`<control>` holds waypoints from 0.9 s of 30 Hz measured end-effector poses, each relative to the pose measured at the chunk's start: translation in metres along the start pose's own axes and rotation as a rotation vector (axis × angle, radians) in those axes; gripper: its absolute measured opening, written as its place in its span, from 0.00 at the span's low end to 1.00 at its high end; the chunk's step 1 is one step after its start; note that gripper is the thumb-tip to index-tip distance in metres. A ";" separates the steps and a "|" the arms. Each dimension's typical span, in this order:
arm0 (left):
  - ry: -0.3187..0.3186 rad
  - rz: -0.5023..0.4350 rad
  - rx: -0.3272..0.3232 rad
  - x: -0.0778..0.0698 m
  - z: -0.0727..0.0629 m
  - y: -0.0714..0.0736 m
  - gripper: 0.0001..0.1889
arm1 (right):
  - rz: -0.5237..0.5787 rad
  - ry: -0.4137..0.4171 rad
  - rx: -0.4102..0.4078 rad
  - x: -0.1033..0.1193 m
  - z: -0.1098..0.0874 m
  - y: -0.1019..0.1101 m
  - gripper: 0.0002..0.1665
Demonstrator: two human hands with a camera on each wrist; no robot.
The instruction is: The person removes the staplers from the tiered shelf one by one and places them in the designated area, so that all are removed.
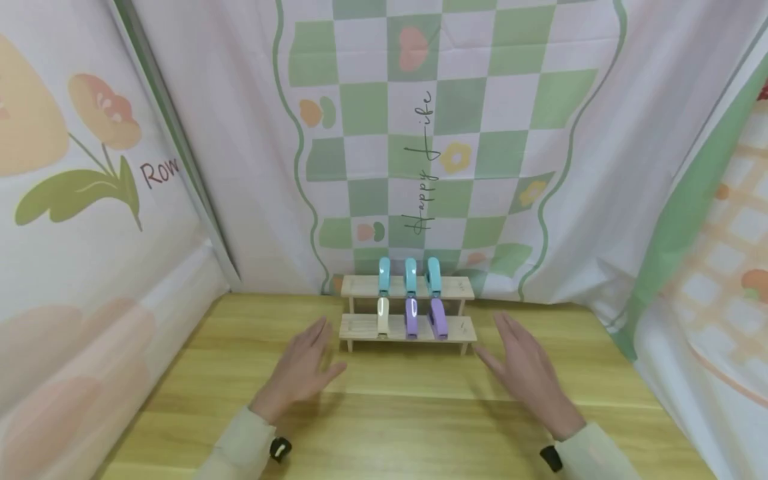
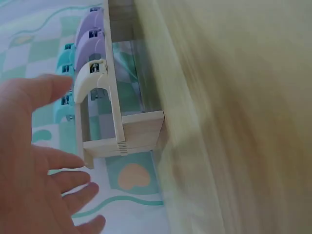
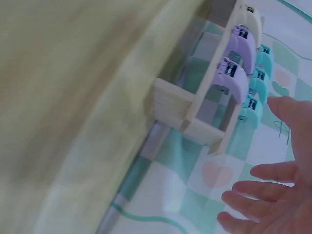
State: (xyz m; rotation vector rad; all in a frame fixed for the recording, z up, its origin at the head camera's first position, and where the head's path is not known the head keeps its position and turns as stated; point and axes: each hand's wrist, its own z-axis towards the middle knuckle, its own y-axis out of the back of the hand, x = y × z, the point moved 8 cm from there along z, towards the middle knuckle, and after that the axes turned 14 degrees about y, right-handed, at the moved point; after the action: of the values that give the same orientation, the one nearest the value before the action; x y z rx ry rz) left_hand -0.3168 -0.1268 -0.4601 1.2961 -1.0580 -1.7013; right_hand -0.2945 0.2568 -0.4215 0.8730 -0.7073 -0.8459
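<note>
A two-tier wooden rack (image 1: 360, 325) stands at the back of the table and bears several small staplers. On its lower tier are a cream stapler (image 1: 383, 316), a purple stapler (image 1: 411, 316) and, slightly slanted, another purple stapler (image 1: 439, 317). Three teal staplers (image 1: 411, 276) line the upper tier. My left hand (image 1: 301, 367) hovers just left of the rack, fingers extended and thumb apart, holding nothing. To the rack's right, my right hand (image 1: 529, 370) mirrors it, likewise holding nothing. Both wrist views show the palms facing the rack's ends, the left palm (image 2: 24, 165) nearest the cream stapler (image 2: 91, 78).
The wood-grain table (image 1: 396, 427) extends forward from the rack. Directly behind it hangs a green-and-white checked curtain (image 1: 360, 107). Printed fabric (image 1: 54, 267) encloses the left side, and another curtain (image 1: 708, 293) bounds the right.
</note>
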 end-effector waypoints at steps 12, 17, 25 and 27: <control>0.149 -0.457 0.155 0.013 0.059 -0.013 0.45 | 0.227 -0.042 -0.084 0.015 0.074 -0.001 0.46; 0.204 -0.560 0.156 0.020 0.076 -0.026 0.42 | 0.268 -0.054 -0.116 0.016 0.102 -0.009 0.43; 0.196 -0.692 0.154 0.018 0.087 -0.040 0.44 | 0.390 -0.151 -0.164 0.012 0.123 -0.034 0.36; 0.198 -0.707 0.148 0.017 0.087 -0.042 0.44 | 0.424 -0.170 -0.195 0.011 0.125 -0.039 0.34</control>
State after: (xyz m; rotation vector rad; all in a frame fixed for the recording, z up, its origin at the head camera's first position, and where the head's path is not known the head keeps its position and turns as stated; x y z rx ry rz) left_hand -0.4084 -0.1107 -0.4914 2.0570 -0.6481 -1.9474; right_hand -0.4031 0.1879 -0.3953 0.4548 -0.9030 -0.5983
